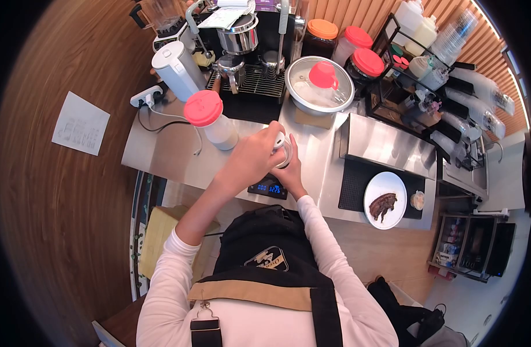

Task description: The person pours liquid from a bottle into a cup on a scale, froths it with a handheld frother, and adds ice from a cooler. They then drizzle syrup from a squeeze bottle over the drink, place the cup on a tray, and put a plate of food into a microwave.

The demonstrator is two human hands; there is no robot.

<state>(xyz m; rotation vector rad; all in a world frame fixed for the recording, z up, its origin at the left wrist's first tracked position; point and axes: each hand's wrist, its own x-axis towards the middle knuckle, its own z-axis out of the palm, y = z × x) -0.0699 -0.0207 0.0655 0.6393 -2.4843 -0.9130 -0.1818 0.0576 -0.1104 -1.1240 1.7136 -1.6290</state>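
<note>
My left hand [251, 155] is closed around a small white object [278, 139] with a dark spot on it; most of it is hidden by the fingers. Just below, my right hand [292, 173] grips a clear cup [287, 155] with a pale rim. Both hands meet above a black digital scale [268, 188] with lit blue digits. Whether the cup touches the scale, I cannot tell. Left of my hands stands a clear jar [222, 134] of pale contents under a red lid [203, 108].
Behind are an espresso machine [239, 69], a white kettle [177, 69] and a lidded steel bowl [319, 87]. To the right, a white plate [372, 202] holds a dark piece of food near a small tub [417, 200]. A rack [392, 95] stands at the back right.
</note>
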